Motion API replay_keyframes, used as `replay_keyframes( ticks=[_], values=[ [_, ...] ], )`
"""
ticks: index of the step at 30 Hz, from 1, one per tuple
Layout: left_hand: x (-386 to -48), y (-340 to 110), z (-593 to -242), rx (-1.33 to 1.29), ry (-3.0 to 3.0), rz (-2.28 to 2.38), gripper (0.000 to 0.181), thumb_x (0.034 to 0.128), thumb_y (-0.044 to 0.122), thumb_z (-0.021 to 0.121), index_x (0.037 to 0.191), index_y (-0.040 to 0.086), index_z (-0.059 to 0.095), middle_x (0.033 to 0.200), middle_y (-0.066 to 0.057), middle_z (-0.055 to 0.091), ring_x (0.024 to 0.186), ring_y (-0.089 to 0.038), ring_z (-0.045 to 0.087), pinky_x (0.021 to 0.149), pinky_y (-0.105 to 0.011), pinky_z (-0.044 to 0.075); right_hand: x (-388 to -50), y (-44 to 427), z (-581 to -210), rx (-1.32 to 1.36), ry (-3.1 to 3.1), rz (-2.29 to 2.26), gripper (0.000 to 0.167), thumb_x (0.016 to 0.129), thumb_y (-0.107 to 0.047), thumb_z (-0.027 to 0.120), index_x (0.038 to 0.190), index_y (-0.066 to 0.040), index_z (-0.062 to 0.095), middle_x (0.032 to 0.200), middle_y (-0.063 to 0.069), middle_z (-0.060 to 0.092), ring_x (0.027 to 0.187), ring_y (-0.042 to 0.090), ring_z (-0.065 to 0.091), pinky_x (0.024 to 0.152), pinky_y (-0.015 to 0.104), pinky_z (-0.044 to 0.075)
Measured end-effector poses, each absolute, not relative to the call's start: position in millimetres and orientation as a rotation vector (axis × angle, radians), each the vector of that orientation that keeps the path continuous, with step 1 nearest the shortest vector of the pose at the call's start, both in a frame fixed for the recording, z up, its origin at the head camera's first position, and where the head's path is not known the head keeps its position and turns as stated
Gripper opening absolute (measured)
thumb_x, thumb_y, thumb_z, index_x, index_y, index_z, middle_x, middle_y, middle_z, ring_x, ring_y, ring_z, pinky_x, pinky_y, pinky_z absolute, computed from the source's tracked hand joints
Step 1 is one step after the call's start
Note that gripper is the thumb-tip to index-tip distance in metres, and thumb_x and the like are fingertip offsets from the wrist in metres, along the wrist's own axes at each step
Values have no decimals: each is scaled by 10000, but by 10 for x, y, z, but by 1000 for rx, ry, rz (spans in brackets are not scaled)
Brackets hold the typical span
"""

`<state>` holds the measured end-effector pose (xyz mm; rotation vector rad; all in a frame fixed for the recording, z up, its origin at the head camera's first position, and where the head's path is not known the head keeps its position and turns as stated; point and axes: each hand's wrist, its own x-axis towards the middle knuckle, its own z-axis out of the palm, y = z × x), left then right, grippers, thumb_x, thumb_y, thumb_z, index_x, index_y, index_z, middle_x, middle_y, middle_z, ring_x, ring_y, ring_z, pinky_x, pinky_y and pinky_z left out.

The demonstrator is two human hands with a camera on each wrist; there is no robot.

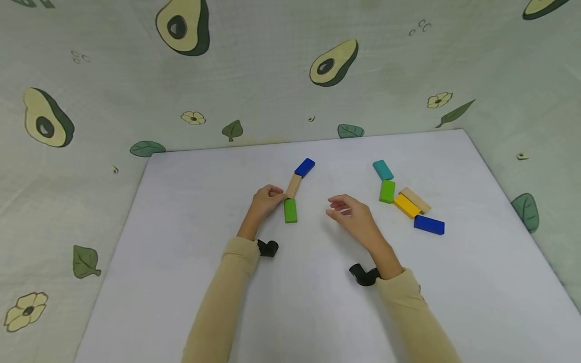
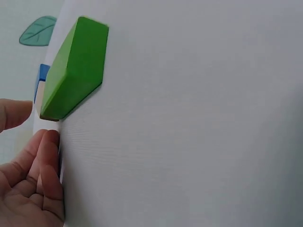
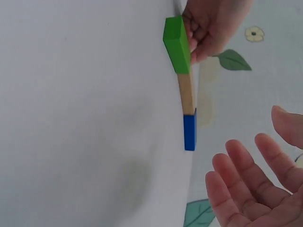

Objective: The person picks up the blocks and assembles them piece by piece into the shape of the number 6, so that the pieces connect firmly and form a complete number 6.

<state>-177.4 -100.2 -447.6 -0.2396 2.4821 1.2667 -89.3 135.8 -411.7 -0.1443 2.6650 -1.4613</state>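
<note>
"Head view first: the left hand [image 1: 268, 200] is right beside a bending row! Just right of its fingertips, a grassy green block [image 1: 290, 210]; straight ahead, a bare pale wood block [image 1: 294, 186]; farther ahead, a deep blue block [image 1: 304, 167], all laid end to end."

"And the right hand [image 1: 351, 214]?"

"Over the white tabletop [image 1: 317, 307], thumb and fingers apart. To its right: a teal block [image 1: 383, 170], a second green block [image 1: 387, 191], a yellow block [image 1: 406, 206] against a tan wood plank [image 1: 416, 199], then a second blue block [image 1: 428, 225]."

"Over to the left wrist: green looms beyond the fingertips, smooth and sharp-edged, with wood and blue peeking out behind. Thumb and bent fingers stand apart. Touching?"

"Can't tell; the contact's unclear."

"Right wrist now: this hand's fingers are loosely spread, thumb well away, and the row lies beyond the fingertips, grain tint between glossy green and blue."

"With the left hand at the green's flank, fingers partly hidden!"
</note>
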Motion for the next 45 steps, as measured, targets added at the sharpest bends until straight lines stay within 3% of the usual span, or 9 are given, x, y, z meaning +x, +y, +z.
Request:
replay_keyframes(
  ticks=[13, 24, 33, 45],
  values=[
    [-1370, -1007, -4497, -238, 2540, 1337, 347, 839, 230, 646, 1128, 46, 589, 843, -48, 545, 752, -159, 496, 639, -231, 391, -628, 2207, -4071, 87, 2818, -1223, 427, 928, -301, 560, 1263, -39, 525, 1247, 215, 515, 1159, 389, 450, 965, 550, 364],
    [-1269, -938, -4568, -278, 2569, 1468, 301, 813, 172, 688, 1078, 47, 618, 781, -28, 542, 706, -131, 476, 613, -207, 380, -430, 2795, -4247, 273, 2908, -967, 402, 927, -153, 541, 1271, 45, 477, 1325, 356, 341, 1191, 523, 299, 907, 676, 298],
    [-1284, -933, -4571, -299, 2594, 1455, 285, 793, 175, 709, 1038, 47, 641, 778, -36, 555, 709, -142, 490, 605, -205, 381, -399, 2941, -4350, 381, 2874, -848, 496, 907, -114, 545, 1361, 22, 398, 1375, 357, 264, 1232, 548, 228, 944, 697, 246],
    [-1315, -917, -4577, -344, 2563, 1443, 248, 790, 180, 721, 997, 63, 648, 773, -36, 580, 702, -142, 505, 602, -215, 394, -439, 2956, -4367, 392, 2851, -805, 454, 887, -31, 518, 1319, 72, 424, 1318, 378, 296, 1189, 542, 255, 953, 679, 260]
  ],
)
